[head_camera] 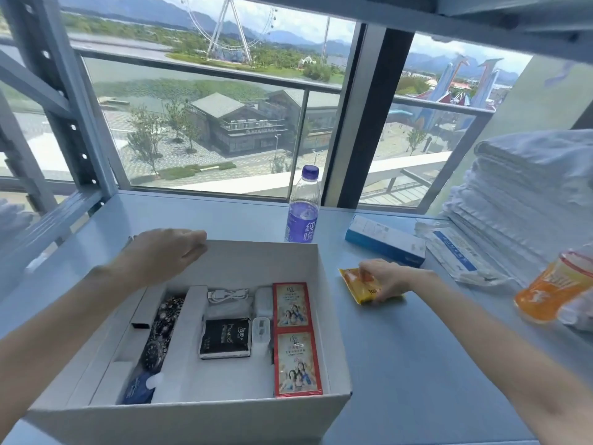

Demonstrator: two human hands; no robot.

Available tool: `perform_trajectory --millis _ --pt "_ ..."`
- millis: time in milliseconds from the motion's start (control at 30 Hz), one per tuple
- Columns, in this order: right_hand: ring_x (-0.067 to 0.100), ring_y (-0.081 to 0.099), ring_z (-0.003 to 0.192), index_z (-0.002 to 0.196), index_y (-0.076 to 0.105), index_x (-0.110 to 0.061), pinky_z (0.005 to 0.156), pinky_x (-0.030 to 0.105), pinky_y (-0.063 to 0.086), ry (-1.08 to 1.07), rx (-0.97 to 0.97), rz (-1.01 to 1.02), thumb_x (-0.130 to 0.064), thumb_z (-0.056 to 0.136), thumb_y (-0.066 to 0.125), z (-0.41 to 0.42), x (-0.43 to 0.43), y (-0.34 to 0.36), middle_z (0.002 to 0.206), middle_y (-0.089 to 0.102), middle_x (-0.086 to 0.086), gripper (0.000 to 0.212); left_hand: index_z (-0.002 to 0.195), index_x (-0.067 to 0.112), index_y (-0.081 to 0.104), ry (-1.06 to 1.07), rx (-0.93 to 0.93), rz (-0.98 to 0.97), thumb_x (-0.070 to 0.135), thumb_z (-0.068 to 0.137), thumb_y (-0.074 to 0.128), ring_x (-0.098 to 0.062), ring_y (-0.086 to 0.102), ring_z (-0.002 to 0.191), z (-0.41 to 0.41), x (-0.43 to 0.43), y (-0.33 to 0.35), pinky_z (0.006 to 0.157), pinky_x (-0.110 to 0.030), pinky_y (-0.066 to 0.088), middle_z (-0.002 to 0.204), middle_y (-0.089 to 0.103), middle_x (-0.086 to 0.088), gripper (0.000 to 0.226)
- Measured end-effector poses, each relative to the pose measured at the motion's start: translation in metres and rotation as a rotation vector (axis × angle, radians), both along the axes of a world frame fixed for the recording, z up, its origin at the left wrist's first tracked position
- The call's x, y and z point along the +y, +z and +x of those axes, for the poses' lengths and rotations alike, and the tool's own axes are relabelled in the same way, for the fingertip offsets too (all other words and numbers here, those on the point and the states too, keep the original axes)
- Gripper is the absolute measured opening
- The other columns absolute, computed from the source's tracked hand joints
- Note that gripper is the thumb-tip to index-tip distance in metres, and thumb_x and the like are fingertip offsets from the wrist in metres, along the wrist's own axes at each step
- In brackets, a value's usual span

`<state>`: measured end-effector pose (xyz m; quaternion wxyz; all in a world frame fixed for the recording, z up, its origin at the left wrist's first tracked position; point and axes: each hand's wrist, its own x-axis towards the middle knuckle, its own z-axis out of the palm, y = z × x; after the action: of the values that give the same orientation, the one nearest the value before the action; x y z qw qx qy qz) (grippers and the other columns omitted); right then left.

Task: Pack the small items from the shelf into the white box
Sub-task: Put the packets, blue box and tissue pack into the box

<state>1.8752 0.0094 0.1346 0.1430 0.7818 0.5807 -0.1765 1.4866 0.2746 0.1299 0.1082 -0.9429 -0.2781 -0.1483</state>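
Note:
The open white box (192, 415) stands on the blue-grey shelf in front of me. Inside lie two red sachets (295, 338), a black packet (224, 338), a white cable (227, 295), a beaded watch strap (163, 329) and a dark blue pouch (136, 388). My left hand (163, 252) grips the box's far rim at its left corner. Right of the box, my right hand (383, 279) pinches a yellow-orange sachet (356, 284) lying on the shelf.
A purple-labelled water bottle (303, 210) stands behind the box. A blue and white carton (385, 240), a flat white packet (455, 252) and an orange bottle (552, 287) lie to the right. Folded white towels (526, 187) are stacked far right. A window is behind.

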Motion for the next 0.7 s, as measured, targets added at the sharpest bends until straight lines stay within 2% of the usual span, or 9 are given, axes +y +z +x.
perform_trajectory --millis 100,167,267,333,400,467,567,633,700 --pt "0.018 0.042 0.104 0.105 0.039 -0.03 0.08 0.033 0.033 0.075 -0.047 0.02 -0.045 0.064 0.072 0.002 0.002 -0.004 0.106 0.042 -0.005 0.055 0.105 0.032 0.048 0.003 0.019 -0.062 0.054 0.095 0.022 -0.016 0.059 0.082 -0.002 -0.005 0.003 0.063 -0.031 0.04 0.097 0.062 0.009 0.036" --pt "0.017 0.042 0.099 0.107 0.038 -0.029 0.077 0.033 0.034 0.098 -0.095 0.08 -0.049 0.064 0.071 -0.003 -0.001 0.003 0.105 0.042 -0.005 0.057 0.109 0.028 0.05 0.009 0.029 -0.11 0.051 0.096 0.022 -0.018 0.06 0.091 -0.002 -0.011 0.008 0.066 -0.032 0.039 0.102 0.062 0.007 0.038" --pt "0.016 0.045 0.093 0.105 0.035 -0.033 0.077 0.032 0.043 0.044 -0.008 0.231 -0.052 0.065 0.072 -0.02 -0.009 0.038 0.104 0.045 -0.006 0.058 0.095 0.026 0.049 -0.042 -0.018 -0.086 0.053 0.093 0.022 -0.02 0.06 0.079 -0.006 -0.028 0.023 0.056 -0.027 0.031 0.089 0.061 0.008 0.039" --pt "0.011 0.048 0.089 0.108 0.036 -0.036 0.071 0.026 0.044 0.069 0.085 0.351 -0.053 0.064 0.073 -0.043 -0.015 0.072 0.102 0.046 -0.012 0.06 0.084 0.027 0.041 -0.053 -0.028 -0.12 0.053 0.092 0.022 -0.019 0.056 0.069 -0.008 -0.039 0.033 0.051 -0.026 0.026 0.08 0.059 0.008 0.033" --pt "0.007 0.05 0.087 0.108 0.035 -0.042 0.064 0.016 0.039 0.152 0.138 0.45 -0.059 0.061 0.07 -0.076 -0.021 0.106 0.098 0.044 -0.024 0.061 0.087 0.024 0.043 -0.029 0.015 -0.17 0.047 0.096 0.03 -0.018 0.056 0.073 -0.007 -0.044 0.041 0.053 -0.027 0.029 0.083 0.059 0.006 0.028" --pt "0.004 0.052 0.091 0.107 0.036 -0.045 0.063 0.013 0.041 0.243 0.17 0.505 -0.063 0.06 0.066 -0.112 -0.023 0.134 0.1 0.046 -0.026 0.059 0.09 0.021 0.047 0.027 0.08 -0.234 0.046 0.096 0.034 -0.02 0.056 0.078 -0.008 -0.042 0.049 0.058 -0.029 0.034 0.085 0.059 0.003 0.028" --pt "0.007 0.05 0.098 0.113 0.038 -0.041 0.074 0.016 0.047 0.388 0.189 0.487 -0.064 0.064 0.064 -0.165 -0.014 0.153 0.111 0.05 -0.017 0.06 0.08 0.022 0.046 0.117 0.132 -0.275 0.047 0.095 0.037 -0.021 0.055 0.077 -0.025 -0.032 0.058 0.06 -0.03 0.035 0.079 0.055 0.001 0.03" --pt "0.005 0.048 0.099 0.117 0.036 -0.039 0.076 0.014 0.046 0.483 0.188 0.395 -0.064 0.067 0.062 -0.198 -0.001 0.145 0.116 0.049 -0.015 0.062 0.077 0.023 0.044 0.125 0.12 -0.287 0.044 0.096 0.038 -0.02 0.054 0.073 -0.041 -0.025 0.059 0.059 -0.03 0.036 0.073 0.052 0.002 0.029" --pt "0.004 0.044 0.096 0.12 0.034 -0.036 0.073 0.012 0.039 0.568 0.107 0.33 -0.067 0.069 0.061 -0.227 0.018 0.122 0.118 0.048 -0.011 0.065 0.075 0.023 0.041 0.093 0.061 -0.349 0.039 0.097 0.039 -0.021 0.052 0.071 -0.05 -0.024 0.057 0.059 -0.031 0.036 0.07 0.05 0.003 0.028"
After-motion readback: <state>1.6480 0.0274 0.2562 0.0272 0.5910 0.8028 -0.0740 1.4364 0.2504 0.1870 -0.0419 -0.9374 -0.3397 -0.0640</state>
